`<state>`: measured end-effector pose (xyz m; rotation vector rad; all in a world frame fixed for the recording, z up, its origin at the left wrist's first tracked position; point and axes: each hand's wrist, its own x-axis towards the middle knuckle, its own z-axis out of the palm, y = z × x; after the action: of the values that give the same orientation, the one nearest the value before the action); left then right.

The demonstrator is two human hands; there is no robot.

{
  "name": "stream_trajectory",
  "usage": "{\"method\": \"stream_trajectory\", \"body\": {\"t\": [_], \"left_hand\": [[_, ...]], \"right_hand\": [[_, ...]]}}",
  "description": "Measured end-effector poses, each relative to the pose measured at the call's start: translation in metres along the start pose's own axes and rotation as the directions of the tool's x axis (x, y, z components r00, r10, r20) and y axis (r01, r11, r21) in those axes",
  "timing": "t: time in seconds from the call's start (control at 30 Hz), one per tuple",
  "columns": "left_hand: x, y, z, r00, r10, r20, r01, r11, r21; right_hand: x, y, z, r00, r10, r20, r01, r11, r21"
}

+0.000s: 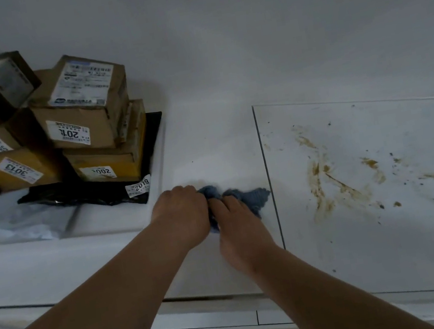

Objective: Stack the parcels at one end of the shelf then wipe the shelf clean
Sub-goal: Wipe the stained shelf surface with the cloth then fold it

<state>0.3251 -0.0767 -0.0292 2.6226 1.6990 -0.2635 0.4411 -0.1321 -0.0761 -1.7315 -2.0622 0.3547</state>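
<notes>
A bunched blue cloth [253,197] lies on the white shelf [217,141] near its front middle. My left hand [182,215] grips the cloth's left end with curled fingers. My right hand [238,227] holds its near part, fingers bent over it. Several brown cardboard parcels [84,106] with white labels are stacked at the shelf's left end, on a black mailer bag [116,189]. Brown smears and dark crumbs [329,185] soil the shelf's right panel, to the right of the cloth.
A grey plastic bag [2,222] lies at the front left beside the black mailer. A seam [268,172] runs front to back between the shelf panels, just right of the cloth. The white back wall [244,29] rises behind. The shelf's front edge [219,297] lies under my forearms.
</notes>
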Motion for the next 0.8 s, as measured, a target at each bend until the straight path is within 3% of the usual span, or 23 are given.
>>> {"method": "stream_trajectory", "body": {"t": [0.1, 0.33, 0.47, 0.67, 0.8], "left_hand": [[0.002, -0.009, -0.010, 1.000, 0.006, -0.030, -0.003, 0.996, 0.094], [0.011, -0.034, -0.006, 0.977, 0.002, -0.212, 0.008, 0.999, 0.044], [0.028, -0.041, -0.016, 0.993, 0.037, -0.110, -0.033, 0.999, 0.034], [0.052, -0.039, -0.008, 0.996, 0.082, -0.020, -0.084, 0.988, -0.131], [0.070, -0.032, 0.002, 0.993, 0.109, -0.056, -0.115, 0.984, -0.136]], "right_hand": [[0.018, 0.000, 0.002, 0.999, -0.052, 0.011, 0.053, 0.998, -0.025], [0.061, 0.005, 0.031, 0.993, -0.117, 0.005, 0.117, 0.993, 0.001], [0.095, 0.010, 0.038, 0.992, 0.003, 0.124, 0.014, 0.991, -0.135], [0.126, 0.038, 0.021, 0.984, 0.112, 0.141, -0.077, 0.970, -0.232], [0.117, 0.074, 0.000, 0.963, 0.270, 0.024, -0.251, 0.921, -0.297]]}}
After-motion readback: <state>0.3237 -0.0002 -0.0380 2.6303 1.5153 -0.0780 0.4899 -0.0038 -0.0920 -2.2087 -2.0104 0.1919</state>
